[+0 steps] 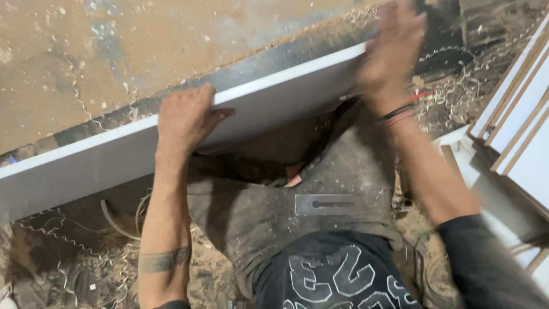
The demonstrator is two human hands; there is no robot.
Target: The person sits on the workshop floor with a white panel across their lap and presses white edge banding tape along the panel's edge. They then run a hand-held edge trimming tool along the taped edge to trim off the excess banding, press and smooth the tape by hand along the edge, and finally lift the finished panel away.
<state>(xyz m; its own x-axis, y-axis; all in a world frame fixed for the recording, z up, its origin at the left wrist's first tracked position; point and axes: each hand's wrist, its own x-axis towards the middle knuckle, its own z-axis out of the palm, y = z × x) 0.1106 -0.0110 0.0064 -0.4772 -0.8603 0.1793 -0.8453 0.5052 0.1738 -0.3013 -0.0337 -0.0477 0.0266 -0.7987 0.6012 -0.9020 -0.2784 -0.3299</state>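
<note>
White-faced board (274, 106) lies slanted across a dusty workbench (86, 51), its near edge clasped by the left hand (186, 117), while the blurred right hand (392, 51) sits at its far end, grip unclear, beside stacked white panels (523, 114).

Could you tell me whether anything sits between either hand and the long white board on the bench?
Nothing visible does. The left hand grips the top edge of the long white laminated board; the blurred right hand is at its far end, though motion blur hides the exact contact.
</note>
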